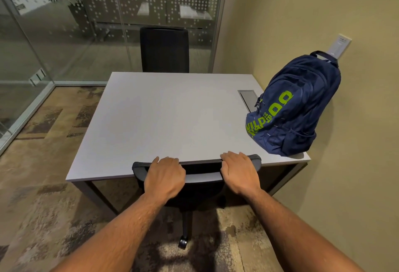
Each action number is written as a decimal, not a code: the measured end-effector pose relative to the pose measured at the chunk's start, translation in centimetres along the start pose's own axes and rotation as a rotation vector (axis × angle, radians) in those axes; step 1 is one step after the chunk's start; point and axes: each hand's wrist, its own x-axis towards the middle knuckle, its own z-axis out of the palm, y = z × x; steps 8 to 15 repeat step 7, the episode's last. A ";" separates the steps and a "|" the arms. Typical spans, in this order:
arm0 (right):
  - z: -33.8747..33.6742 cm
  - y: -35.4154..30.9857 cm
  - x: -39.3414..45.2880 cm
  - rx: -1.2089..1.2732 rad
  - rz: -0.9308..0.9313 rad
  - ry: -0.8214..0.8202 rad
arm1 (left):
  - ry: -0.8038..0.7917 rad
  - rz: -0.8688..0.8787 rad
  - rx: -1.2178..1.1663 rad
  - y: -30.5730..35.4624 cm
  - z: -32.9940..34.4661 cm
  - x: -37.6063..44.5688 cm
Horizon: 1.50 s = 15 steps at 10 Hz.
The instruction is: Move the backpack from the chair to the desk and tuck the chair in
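Note:
A navy backpack (295, 107) with green lettering stands on the right end of the grey desk (164, 116), leaning against the wall. The black office chair (203, 169) sits at the desk's near edge, its backrest top touching the desktop edge and its seat hidden under the desk. My left hand (165, 176) grips the top of the backrest on the left side. My right hand (238, 171) grips it on the right side. One caster (183, 242) shows below.
A second black chair (164, 49) stands at the far side of the desk, before a glass partition (64, 34). A cable hatch (248, 96) is set in the desktop beside the backpack. A wall plate (340, 46) sits above the backpack. Patterned carpet (43, 163) lies to the left.

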 end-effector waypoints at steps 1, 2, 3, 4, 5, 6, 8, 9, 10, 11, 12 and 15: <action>0.4 0.2 0.0 0.008 0.004 -0.003 | 0.031 -0.017 0.001 0.2 0.0 -0.2; 0.4 0.2 -0.2 0.025 -0.003 -0.005 | 0.040 -0.064 -0.001 0.6 -0.2 -0.4; 0.2 0.2 -0.1 0.039 -0.014 0.007 | -0.012 -0.081 0.004 0.8 -0.5 -0.3; -0.5 0.1 -0.1 0.078 -0.014 -0.027 | -0.081 -0.083 -0.018 0.6 -0.8 0.0; -0.7 0.2 0.1 0.091 -0.058 -0.080 | -0.128 -0.072 -0.014 0.4 -0.9 0.2; -1.5 0.3 0.6 0.140 -0.062 -0.155 | -0.157 -0.101 -0.066 0.5 -1.9 0.3; -2.3 0.1 2.0 0.212 -0.044 -0.146 | -0.135 -0.138 -0.142 0.8 -3.1 1.1; -2.3 0.1 2.0 0.212 -0.044 -0.146 | -0.135 -0.138 -0.142 0.8 -3.1 1.1; -2.3 0.1 2.0 0.212 -0.044 -0.146 | -0.135 -0.138 -0.142 0.8 -3.1 1.1; -2.3 0.1 2.0 0.212 -0.044 -0.146 | -0.135 -0.138 -0.142 0.8 -3.1 1.1; -2.3 0.1 2.0 0.212 -0.044 -0.146 | -0.135 -0.138 -0.142 0.8 -3.1 1.1; -2.3 0.1 2.0 0.212 -0.044 -0.146 | -0.135 -0.138 -0.142 0.8 -3.1 1.1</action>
